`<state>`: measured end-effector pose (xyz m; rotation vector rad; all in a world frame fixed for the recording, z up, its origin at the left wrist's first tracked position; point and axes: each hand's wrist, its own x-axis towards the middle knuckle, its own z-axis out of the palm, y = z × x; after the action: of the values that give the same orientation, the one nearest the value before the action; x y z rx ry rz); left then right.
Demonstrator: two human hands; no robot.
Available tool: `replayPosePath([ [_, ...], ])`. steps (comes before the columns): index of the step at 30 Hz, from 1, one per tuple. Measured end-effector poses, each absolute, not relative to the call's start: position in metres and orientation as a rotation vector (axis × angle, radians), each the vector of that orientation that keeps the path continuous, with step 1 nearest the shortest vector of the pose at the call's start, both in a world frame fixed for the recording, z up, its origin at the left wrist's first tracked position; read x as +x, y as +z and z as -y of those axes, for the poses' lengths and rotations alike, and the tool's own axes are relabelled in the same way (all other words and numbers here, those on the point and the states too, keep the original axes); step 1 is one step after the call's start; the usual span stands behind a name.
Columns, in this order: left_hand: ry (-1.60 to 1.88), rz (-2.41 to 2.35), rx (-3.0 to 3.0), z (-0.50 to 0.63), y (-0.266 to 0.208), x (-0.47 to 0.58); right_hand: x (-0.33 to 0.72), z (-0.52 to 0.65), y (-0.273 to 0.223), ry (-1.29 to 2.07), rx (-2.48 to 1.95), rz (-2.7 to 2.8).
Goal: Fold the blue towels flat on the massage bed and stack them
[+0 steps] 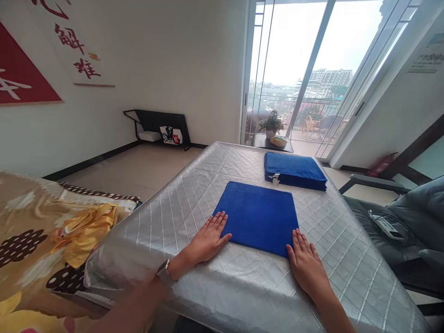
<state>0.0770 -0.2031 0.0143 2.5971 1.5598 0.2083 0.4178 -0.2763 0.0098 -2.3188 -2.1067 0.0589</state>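
A flat blue cloth [258, 215], folded into a rough square, lies on the silver quilted cover [194, 199] of the table in front of me. My left hand [210, 238] rests flat at the cloth's left edge, fingers stretched out over its near left corner. At the near right corner, my right hand [307, 261] lies with fingers extended, its fingertips touching the edge. Neither hand grips anything. Farther back on the right sits a stack of folded blue cloths [294, 169], with white tags showing at its left corner.
On the left is a patterned bedspread [21, 249] with a yellow garment [86, 231] on it. A dark armchair [412, 222] with a power strip [386, 226] stands at the right. Beyond the table, a small stand [258, 142] holds a potted plant [272, 124].
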Motion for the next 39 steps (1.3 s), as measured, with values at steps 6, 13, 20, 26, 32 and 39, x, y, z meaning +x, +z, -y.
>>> replayPosePath([
  [6,0.307,-1.585,2.608,0.209,0.008,0.079,0.426,0.276,0.003,-0.026,-2.286,2.169],
  [13,0.414,-1.577,2.593,0.209,0.004,0.079,0.44,0.255,0.022,-0.115,-2.29,2.342],
  [20,0.384,-1.594,2.588,0.21,0.007,0.08,0.434,0.194,0.04,-0.11,-2.363,2.227],
  [26,0.331,-1.548,2.596,0.205,0.009,0.077,0.441,0.18,0.017,-0.01,-2.348,2.079],
  [32,0.376,-1.312,2.702,0.186,0.035,0.136,0.444,0.181,0.011,-0.056,-2.287,2.124],
  [39,0.35,-0.914,2.802,0.151,0.042,0.259,0.446,0.181,0.009,-0.093,-2.279,2.236],
])
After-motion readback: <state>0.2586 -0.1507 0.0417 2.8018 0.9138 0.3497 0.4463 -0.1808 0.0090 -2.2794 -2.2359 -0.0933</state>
